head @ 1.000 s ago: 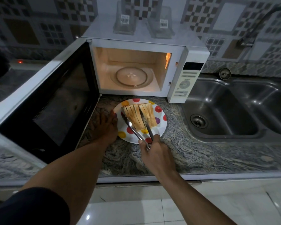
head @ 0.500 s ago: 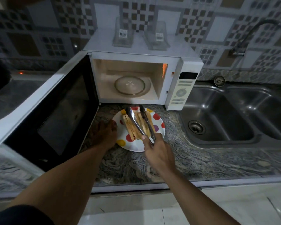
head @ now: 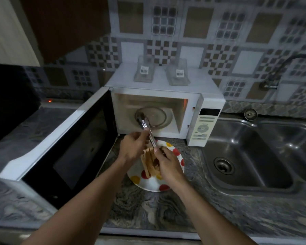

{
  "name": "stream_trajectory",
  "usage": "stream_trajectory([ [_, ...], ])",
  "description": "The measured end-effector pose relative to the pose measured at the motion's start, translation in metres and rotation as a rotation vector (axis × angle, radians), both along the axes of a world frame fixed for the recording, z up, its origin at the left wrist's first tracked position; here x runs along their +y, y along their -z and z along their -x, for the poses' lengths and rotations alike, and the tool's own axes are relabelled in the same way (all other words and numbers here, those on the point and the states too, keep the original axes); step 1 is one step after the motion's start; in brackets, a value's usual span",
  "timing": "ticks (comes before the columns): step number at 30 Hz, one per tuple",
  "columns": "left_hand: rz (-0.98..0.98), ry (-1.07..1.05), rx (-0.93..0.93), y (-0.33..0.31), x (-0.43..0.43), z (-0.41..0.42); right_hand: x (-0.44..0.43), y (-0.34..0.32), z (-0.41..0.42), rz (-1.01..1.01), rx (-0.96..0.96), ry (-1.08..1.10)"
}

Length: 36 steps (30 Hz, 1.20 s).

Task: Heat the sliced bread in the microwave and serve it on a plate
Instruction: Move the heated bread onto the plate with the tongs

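Sliced bread (head: 147, 161) stands in a row on a white plate with red and yellow dots (head: 149, 185), on the counter just in front of the open microwave (head: 208, 103). Its glass turntable (head: 158, 117) has nothing on it. Both my hands hold a pair of metal tongs (head: 146, 126) above the plate. My right hand (head: 167, 166) grips the handle end, over the bread. My left hand (head: 132, 147) is closed around the tongs' middle. The tong tips point up toward the microwave's opening and carry nothing.
The microwave door (head: 69, 147) hangs wide to the left over the granite counter (head: 148, 209). Two clear containers (head: 177, 75) sit on the microwave's top. A steel double sink (head: 245, 156) with a faucet (head: 272, 80) lies to the right.
The tongs have come up off the bread and now point at the microwave. My left hand left the counter beside the plate and took hold of the tongs. The view tilted up.
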<state>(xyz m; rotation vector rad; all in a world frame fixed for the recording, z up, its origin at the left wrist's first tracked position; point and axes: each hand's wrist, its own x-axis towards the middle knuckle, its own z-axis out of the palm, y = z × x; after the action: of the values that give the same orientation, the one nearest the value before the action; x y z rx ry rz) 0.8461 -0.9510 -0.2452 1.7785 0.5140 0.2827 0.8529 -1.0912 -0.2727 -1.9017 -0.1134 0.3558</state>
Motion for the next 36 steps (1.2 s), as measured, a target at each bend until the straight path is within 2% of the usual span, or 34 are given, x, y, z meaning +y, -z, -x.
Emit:
stream_trajectory([
  [3,0.3,0.067,-0.003,-0.017,-0.006,-0.007,-0.002,-0.004,-0.009,-0.042,0.035,-0.063],
  [6,0.379,0.09,-0.019,-0.029,-0.008,-0.01,-0.012,-0.018,-0.013,-0.094,0.033,-0.143],
  [11,0.349,0.129,-0.052,-0.041,-0.011,-0.013,-0.029,-0.037,-0.021,-0.064,-0.009,-0.267],
  [19,0.377,0.153,-0.106,-0.072,-0.014,-0.017,-0.058,-0.046,-0.034,0.164,0.185,-0.508],
  [27,0.31,0.224,-0.079,-0.073,-0.013,-0.02,-0.06,-0.047,-0.033,0.018,0.159,-0.458],
  [36,0.334,0.23,-0.075,-0.073,-0.016,-0.021,-0.057,-0.048,-0.041,-0.191,0.264,-0.281],
])
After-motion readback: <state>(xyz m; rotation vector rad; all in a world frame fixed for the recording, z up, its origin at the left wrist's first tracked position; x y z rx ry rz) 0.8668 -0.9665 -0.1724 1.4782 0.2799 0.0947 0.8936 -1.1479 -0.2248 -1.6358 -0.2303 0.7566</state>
